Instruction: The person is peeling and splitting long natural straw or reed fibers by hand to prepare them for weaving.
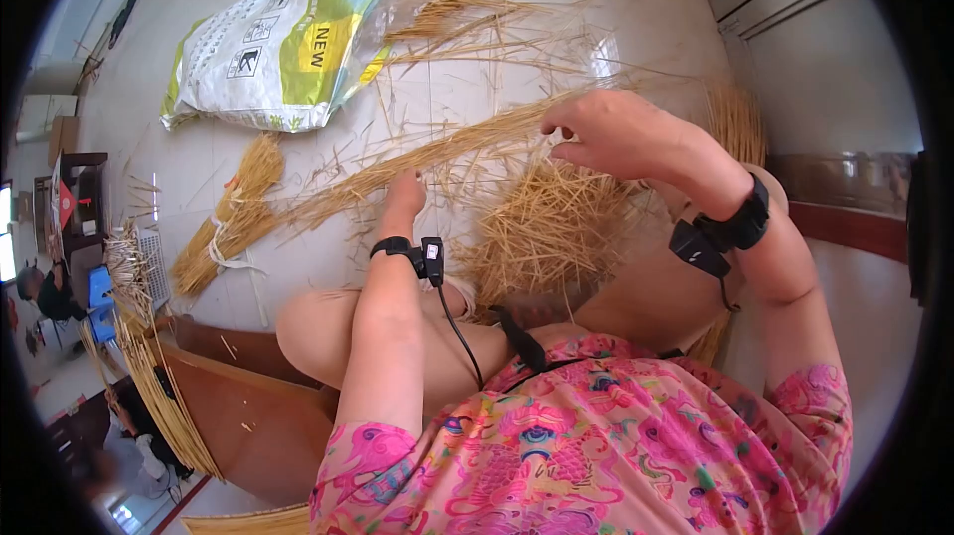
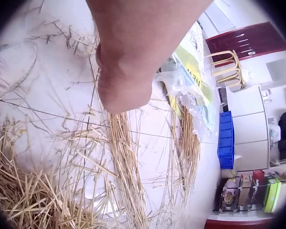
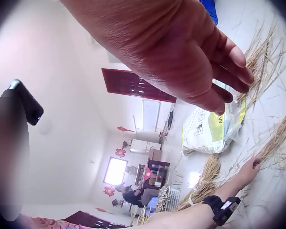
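A long bundle of straw (image 1: 457, 146) lies slantwise across the floor. My left hand (image 1: 402, 199) grips it near its middle; in the left wrist view the straw (image 2: 126, 164) comes out from under the left hand (image 2: 126, 78), whose fingertips are hidden. Above the bundle's right part, my right hand (image 1: 611, 133) is raised with nothing in it. Its fingers are loosely bent and spread in the right wrist view, where the palm of the right hand (image 3: 181, 62) shows. Between my legs is a heap of short straw pieces (image 1: 547, 227).
A white and green bag (image 1: 268, 48) with straw at its mouth lies beyond the bundle. Tied straw (image 1: 224, 222) lies at the left, near a brown wooden board (image 1: 243, 411). More straw (image 1: 735, 123) stands at the right. A blue crate (image 2: 226, 140) is farther off.
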Motion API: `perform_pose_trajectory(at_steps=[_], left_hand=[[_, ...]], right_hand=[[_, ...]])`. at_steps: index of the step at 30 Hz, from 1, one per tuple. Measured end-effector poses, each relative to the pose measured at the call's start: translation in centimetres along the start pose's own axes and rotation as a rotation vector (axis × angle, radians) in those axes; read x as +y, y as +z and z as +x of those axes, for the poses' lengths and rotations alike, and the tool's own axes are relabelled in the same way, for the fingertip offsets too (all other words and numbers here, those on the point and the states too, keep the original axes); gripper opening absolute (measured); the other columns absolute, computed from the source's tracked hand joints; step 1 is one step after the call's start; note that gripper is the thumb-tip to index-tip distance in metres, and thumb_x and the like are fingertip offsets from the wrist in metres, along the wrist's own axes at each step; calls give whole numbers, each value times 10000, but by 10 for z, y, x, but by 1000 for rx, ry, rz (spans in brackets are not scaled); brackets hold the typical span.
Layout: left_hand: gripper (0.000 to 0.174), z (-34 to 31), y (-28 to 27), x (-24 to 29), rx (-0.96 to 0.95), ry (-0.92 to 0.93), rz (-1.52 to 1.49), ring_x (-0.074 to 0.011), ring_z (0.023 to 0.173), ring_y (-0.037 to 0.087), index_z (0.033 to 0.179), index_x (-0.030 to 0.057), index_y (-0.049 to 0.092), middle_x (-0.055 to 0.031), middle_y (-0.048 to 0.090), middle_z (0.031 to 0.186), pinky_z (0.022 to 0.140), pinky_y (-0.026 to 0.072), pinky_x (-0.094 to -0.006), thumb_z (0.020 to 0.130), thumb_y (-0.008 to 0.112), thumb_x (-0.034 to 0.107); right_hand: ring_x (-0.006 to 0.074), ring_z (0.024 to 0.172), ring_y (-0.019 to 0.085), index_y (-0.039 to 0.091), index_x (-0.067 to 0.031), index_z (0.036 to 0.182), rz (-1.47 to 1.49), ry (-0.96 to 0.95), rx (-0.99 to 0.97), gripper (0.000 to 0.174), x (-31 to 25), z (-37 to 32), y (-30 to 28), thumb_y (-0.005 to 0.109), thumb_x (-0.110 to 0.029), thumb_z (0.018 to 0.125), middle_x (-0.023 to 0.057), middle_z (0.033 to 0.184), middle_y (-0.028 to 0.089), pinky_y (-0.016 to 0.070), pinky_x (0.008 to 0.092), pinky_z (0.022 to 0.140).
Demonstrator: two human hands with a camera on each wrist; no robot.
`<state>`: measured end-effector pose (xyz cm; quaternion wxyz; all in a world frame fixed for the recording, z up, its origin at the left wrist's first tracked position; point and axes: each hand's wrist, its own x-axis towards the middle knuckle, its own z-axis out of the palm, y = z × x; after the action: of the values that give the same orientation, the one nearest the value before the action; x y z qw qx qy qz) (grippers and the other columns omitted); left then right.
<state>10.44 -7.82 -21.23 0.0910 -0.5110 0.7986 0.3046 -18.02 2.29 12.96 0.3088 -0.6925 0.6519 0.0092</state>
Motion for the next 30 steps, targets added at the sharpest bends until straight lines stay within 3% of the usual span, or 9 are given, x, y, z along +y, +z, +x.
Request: perform_pose_trajectory(at_steps=[8,10,13,17,20,26,30], left_hand=[[109,41,7,-19,373,-4,23,-318,969,511,903,54,558,-135,532,972,824,443,-412,808,575,104],[111,49,9,-22,349,-19,37,-311,969,515,904,60,567,-132,535,972,820,447,-408,800,584,95],[108,54,11,-24,323,4,98,-297,951,528,907,74,588,-119,538,965,808,454,-405,811,544,98],[120,60,21,-27,206,-10,200,-284,933,537,893,73,604,-104,540,962,794,460,-399,817,514,95],[139,57,30,-28,225,-1,261,-276,944,534,910,66,601,-98,541,960,795,455,-391,818,499,84],[102,38,27,-8,409,288,183,-259,946,524,878,62,567,-78,542,933,800,427,-388,792,556,115],[102,39,36,11,314,329,147,-260,927,523,860,66,550,-77,541,930,801,418,-393,780,577,122]], right_hand=[[347,793,604,581,-7,939,-65,-45,14,225,15,5,2,600,-186,805,162,820,616,496,411,700],[333,782,606,570,-10,916,-27,-19,27,210,11,4,1,603,-182,800,153,817,606,501,399,683],[319,833,591,588,-17,1026,-44,49,-83,285,7,5,0,602,-163,781,139,898,610,481,394,734],[296,788,598,569,-22,961,-63,-24,-65,243,3,4,2,611,-171,774,121,833,593,492,375,695],[276,757,608,540,-24,883,-101,-83,-40,202,2,3,4,621,-182,788,112,784,582,506,357,639],[262,747,608,536,-26,857,-124,-106,-24,188,-3,-1,2,620,-178,784,107,767,578,501,342,628],[261,734,609,536,-29,845,-102,-124,2,178,-4,-4,3,619,-174,782,105,758,578,501,342,631]])
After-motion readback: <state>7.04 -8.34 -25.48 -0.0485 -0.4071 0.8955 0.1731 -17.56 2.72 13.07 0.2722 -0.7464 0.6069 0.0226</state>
